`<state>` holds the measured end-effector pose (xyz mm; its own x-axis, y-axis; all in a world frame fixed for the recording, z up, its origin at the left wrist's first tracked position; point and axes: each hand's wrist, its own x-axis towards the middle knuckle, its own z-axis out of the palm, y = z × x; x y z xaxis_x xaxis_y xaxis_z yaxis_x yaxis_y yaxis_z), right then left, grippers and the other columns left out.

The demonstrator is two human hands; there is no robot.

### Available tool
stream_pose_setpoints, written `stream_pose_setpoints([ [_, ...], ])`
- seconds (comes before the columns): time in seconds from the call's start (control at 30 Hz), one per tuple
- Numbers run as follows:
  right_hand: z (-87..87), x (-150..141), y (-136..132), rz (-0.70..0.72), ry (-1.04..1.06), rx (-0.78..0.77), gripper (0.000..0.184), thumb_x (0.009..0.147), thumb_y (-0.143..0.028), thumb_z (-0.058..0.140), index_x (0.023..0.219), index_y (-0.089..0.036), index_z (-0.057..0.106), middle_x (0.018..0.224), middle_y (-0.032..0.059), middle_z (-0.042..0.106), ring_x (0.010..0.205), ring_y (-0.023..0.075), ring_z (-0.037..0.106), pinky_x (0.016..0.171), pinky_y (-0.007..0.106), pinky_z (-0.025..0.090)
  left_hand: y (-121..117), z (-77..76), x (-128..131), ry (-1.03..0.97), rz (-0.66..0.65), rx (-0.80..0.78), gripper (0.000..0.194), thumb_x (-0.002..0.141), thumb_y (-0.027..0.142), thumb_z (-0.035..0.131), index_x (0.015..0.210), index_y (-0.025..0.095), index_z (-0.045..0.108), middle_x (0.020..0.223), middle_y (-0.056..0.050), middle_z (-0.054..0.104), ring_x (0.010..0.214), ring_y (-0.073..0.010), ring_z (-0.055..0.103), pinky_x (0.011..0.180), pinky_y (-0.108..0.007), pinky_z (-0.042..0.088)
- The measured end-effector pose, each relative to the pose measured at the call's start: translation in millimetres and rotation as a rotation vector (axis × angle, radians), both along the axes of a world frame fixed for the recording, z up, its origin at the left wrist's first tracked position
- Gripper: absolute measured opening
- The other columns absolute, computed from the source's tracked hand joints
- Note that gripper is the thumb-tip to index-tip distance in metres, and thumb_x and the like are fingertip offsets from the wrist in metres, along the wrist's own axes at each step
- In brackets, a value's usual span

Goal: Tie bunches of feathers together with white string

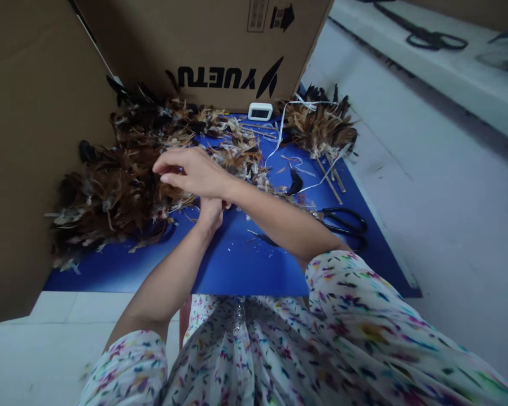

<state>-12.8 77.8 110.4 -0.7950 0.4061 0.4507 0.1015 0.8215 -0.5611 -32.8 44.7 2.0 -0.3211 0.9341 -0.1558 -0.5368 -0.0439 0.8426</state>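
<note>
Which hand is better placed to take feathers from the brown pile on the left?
Probably the right hand: its fingers point toward the brown pile, while the left hand is farther from it, partly hidden by the right wrist.

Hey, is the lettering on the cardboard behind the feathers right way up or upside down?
Upside down: the black YUETU lettering on the cardboard behind the feathers reads inverted from this view.

There are two bare hands (195, 169) (211, 214), two pairs of dark-handled metal scissors (341, 210) (430, 39), one small white dark-screened device (260, 111), one blue rectangular surface (245, 259), and brown-and-black feathers (122, 180) too many to count.
</note>
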Motion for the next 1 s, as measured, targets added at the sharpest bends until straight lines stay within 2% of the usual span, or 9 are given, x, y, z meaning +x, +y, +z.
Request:
stream_pose_setpoints([
  [0.07, -3.0, 25, 6, -0.071, 0.045, -0.004, 0.016, 0.092, -0.017, 0.052, 0.1, -0.015, 0.065, 0.1, 0.0023, 0.066, 0.093, 0.014, 0.059, 0.087, 0.029, 0.043, 3, 1.8, -6, -0.007, -0.021, 0.062, 0.025, 0.07, 0.015, 0.072, 0.061, 0.017, 0.049, 0.042, 0.008, 0.041, 0.036, -0.005, 0.037, 0.038, -0.017, 0.026],
  [0.17, -13.7, 66, 17, -0.19, 0.016, -0.077, 0.019, 0.091, -0.021, 0.052, 0.097, -0.013, 0.068, 0.088, 0.0022, 0.067, 0.081, 0.0129, 0.058, 0.079, 0.028, 0.043, 7, 4.3, -18, -0.045, -0.008, 0.102, 0.021, 0.072, 0.015, 0.072, 0.064, 0.017, 0.052, 0.049, 0.005, 0.053, 0.037, -0.0052, 0.041, 0.037, -0.016, 0.027],
  [0.27, -30.0, 98, 27, -0.299, -0.2, -0.134, 0.016, 0.082, -0.014, 0.06, 0.092, -0.013, 0.072, 0.082, 0.0023, 0.069, 0.076, 0.013, 0.06, 0.076, 0.027, 0.042, 11, 7.6, -29, -0.061, 0.059, 0.063, 0.013, 0.078, 0.015, 0.07, 0.071, 0.016, 0.059, 0.053, 0.004, 0.057, 0.038, -0.0043, 0.043, 0.037, -0.015, 0.028],
  [0.33, -41.5, 110, 31, -0.363, -0.398, -0.129, 0.018, 0.079, -0.009, 0.062, 0.091, -0.013, 0.074, 0.084, 0.0042, 0.071, 0.08, 0.0145, 0.063, 0.077, 0.027, 0.043, 11, 9.7, -32, -0.067, 0.1, 0.022, 0.011, 0.081, 0.014, 0.067, 0.073, 0.015, 0.06, 0.053, 0.004, 0.056, 0.038, -0.0038, 0.043, 0.037, -0.014, 0.028],
  [0.47, -57.1, 118, 30, -0.451, -0.631, -0.082, 0.024, 0.082, -0.009, 0.058, 0.097, -0.015, 0.075, 0.096, 0.0073, 0.074, 0.091, 0.0177, 0.065, 0.08, 0.027, 0.043, 10, 11.2, -33, -0.075, 0.12, -0.003, 0.013, 0.085, 0.012, 0.064, 0.073, 0.015, 0.06, 0.053, 0.004, 0.055, 0.039, -0.0038, 0.044, 0.038, -0.014, 0.028],
  [0.67, -59.1, 120, 24, -0.524, -0.725, -0.032, 0.022, 0.082, -0.01, 0.057, 0.096, -0.017, 0.074, 0.103, 0.0102, 0.073, 0.094, 0.0216, 0.065, 0.073, 0.028, 0.04, 8, 8.3, -33, -0.057, 0.102, 0.027, 0.016, 0.081, 0.013, 0.069, 0.071, 0.016, 0.057, 0.055, 0.004, 0.056, 0.04, -0.0039, 0.044, 0.039, -0.015, 0.03],
  [0.77, -62.2, 122, 25, -0.541, -0.784, -0.062, 0.02, 0.082, -0.01, 0.059, 0.092, -0.016, 0.074, 0.098, 0.0117, 0.074, 0.088, 0.0217, 0.065, 0.067, 0.028, 0.038, 8, 7.7, -34, -0.046, 0.089, 0.017, 0.017, 0.079, 0.015, 0.072, 0.071, 0.017, 0.057, 0.055, 0.005, 0.056, 0.041, -0.0032, 0.044, 0.039, -0.014, 0.03],
  [0.87, -65.5, 123, 26, -0.531, -0.761, -0.084, 0.021, 0.083, -0.009, 0.055, 0.088, -0.015, 0.074, 0.09, 0.0109, 0.074, 0.081, 0.0195, 0.064, 0.068, 0.027, 0.038, 8, 7.9, -34, -0.039, 0.081, 0.014, 0.02, 0.076, 0.018, 0.076, 0.072, 0.017, 0.057, 0.055, 0.006, 0.056, 0.041, -0.0028, 0.044, 0.039, -0.014, 0.03],
  [1.0, -63.1, 129, 27, -0.511, -0.609, -0.14, 0.019, 0.083, -0.008, 0.054, 0.087, -0.012, 0.073, 0.089, 0.009, 0.074, 0.08, 0.0164, 0.064, 0.072, 0.025, 0.04, 8, 8.8, -33, -0.044, 0.072, 0.014, 0.021, 0.073, 0.02, 0.079, 0.072, 0.017, 0.058, 0.055, 0.006, 0.056, 0.041, -0.0028, 0.044, 0.039, -0.014, 0.03],
])
